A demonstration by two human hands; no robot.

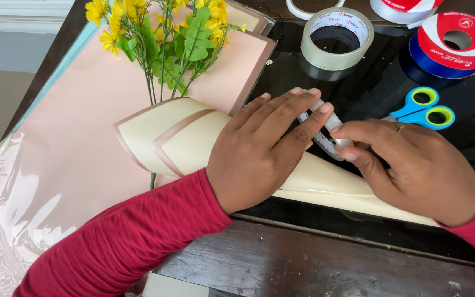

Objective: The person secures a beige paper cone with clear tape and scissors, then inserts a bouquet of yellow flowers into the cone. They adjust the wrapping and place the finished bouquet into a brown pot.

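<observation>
My left hand (262,151) lies flat, fingers spread, on a cream paper cone (177,135) wrapped around the stems of yellow artificial flowers (163,33). Its fingertips touch a small roll of clear tape (331,132). My right hand (413,165) pinches that small tape roll between thumb and fingers, just above the narrow part of the cone. Both arms wear red sleeves. The flowers stick out of the cone's wide end at the upper left.
Pink wrapping sheets in clear plastic (56,165) lie under the cone at left. On the dark glass tabletop (380,82) sit a large clear tape roll (336,38), blue-and-green-handled scissors (421,109), and red, white and blue ribbon spools (452,44). Worn wooden table edge (303,264) runs in front.
</observation>
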